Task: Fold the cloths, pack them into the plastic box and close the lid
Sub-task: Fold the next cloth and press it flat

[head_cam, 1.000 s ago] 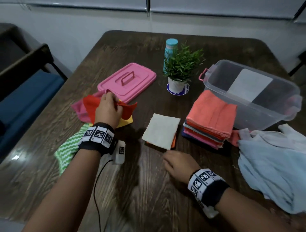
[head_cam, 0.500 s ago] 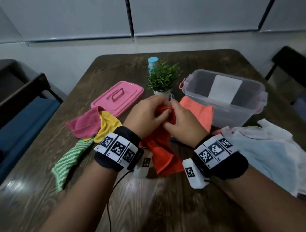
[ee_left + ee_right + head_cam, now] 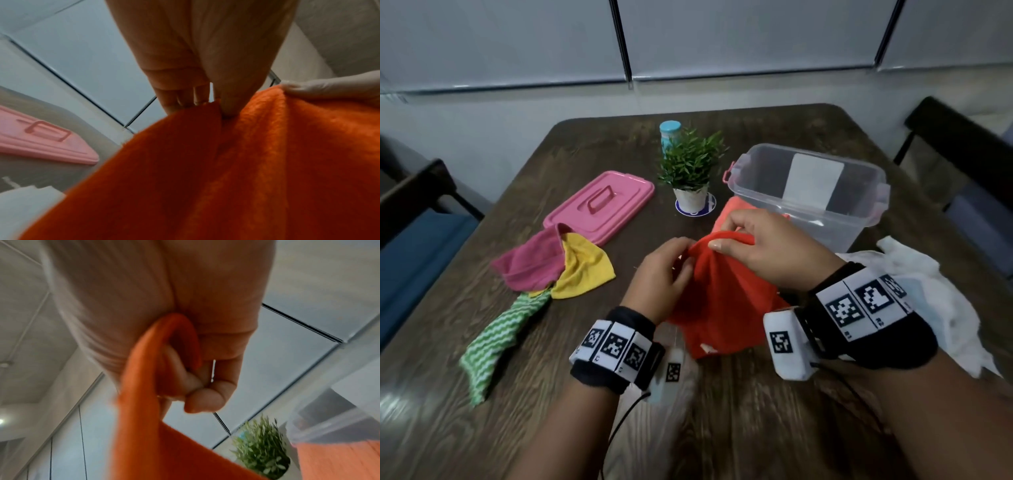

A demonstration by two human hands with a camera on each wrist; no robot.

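Dark wood-grain table (image 3: 774,428), pale panelled wall behind. Left hand (image 3: 659,277) and right hand (image 3: 767,246) both pinch the fuzzy orange square cloth's (image 3: 722,308) top edge, fingers curled.

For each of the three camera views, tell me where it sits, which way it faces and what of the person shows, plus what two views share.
Head: on the head, facing forward and down at the table; shows both forearms, left hand and right hand.
Left wrist: under the left wrist, facing along the fingers and upward past the orange cloth.
Right wrist: under the right wrist, facing upward; curled fingers grip the cloth.
Shared: left wrist and head both show the pink lid.
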